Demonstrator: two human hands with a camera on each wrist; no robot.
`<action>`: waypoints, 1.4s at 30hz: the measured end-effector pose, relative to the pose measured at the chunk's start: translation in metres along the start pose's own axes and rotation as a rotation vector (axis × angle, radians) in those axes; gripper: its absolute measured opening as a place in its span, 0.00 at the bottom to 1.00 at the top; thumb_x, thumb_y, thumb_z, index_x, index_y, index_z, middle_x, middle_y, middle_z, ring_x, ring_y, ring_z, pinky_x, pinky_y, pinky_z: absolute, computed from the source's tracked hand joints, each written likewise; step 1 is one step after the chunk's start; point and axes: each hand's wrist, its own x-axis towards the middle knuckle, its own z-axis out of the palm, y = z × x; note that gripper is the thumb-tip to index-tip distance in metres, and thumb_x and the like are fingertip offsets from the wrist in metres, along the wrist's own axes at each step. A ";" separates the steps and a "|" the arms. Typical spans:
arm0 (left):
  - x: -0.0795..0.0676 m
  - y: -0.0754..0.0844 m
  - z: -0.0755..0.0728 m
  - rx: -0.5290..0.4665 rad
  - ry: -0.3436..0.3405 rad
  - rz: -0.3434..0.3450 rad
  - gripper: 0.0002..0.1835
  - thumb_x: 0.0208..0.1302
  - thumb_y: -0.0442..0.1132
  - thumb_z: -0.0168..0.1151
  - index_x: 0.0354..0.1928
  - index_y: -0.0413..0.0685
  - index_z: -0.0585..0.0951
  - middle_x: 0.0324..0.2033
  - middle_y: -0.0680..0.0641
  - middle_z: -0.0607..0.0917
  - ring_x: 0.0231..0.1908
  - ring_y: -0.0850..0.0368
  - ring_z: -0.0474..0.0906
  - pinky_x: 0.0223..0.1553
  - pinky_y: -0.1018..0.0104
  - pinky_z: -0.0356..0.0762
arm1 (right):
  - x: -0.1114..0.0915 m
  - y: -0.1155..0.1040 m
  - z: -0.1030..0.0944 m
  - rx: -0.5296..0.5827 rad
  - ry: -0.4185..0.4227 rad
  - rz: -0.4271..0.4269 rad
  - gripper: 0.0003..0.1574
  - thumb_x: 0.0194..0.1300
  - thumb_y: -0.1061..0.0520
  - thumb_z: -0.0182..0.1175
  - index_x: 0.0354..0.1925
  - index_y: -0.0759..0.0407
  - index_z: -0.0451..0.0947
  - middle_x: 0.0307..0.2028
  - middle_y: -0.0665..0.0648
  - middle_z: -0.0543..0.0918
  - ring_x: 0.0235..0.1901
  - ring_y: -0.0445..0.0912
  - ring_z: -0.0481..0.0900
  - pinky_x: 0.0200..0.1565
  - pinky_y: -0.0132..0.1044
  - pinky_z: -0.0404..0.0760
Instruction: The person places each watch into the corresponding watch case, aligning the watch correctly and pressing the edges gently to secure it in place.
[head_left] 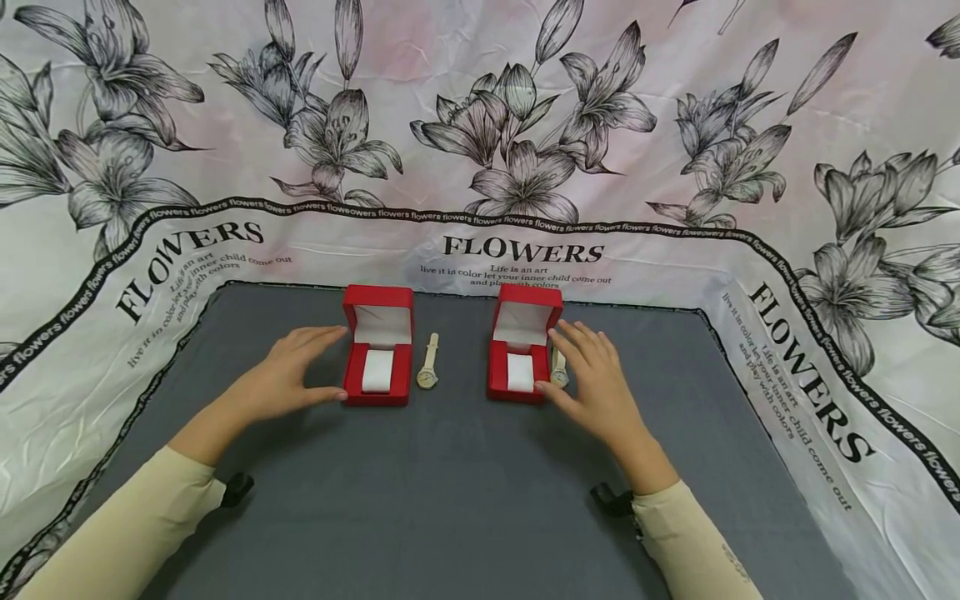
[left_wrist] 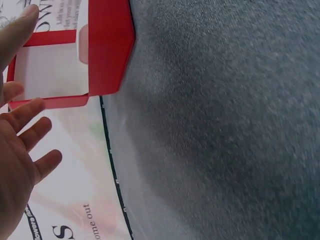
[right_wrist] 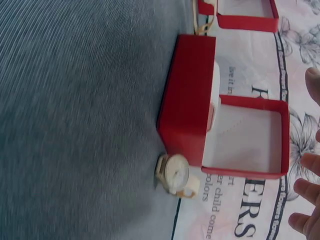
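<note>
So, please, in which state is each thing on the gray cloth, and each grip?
Left box: standing open.
Left white cushion: in left box, bare.
Left watch: lying between the boxes, dial showing.
Right box: standing open.
Right white cushion: in right box, bare.
Right watch: lying beside right box, dial showing.
Left grip: empty, beside left box.
Right grip: empty, beside right box.

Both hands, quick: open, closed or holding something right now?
Left hand: open, holding nothing, fingers spread beside the left red box.
Right hand: open, holding nothing, fingers spread by the right red box.
</note>
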 end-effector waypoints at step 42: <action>0.035 0.005 0.030 0.108 -0.037 0.017 0.42 0.58 0.53 0.76 0.72 0.46 0.73 0.66 0.40 0.78 0.65 0.41 0.67 0.61 0.37 0.62 | 0.035 -0.049 0.053 0.171 -0.191 0.011 0.40 0.61 0.42 0.73 0.66 0.56 0.77 0.66 0.56 0.77 0.70 0.55 0.68 0.72 0.56 0.60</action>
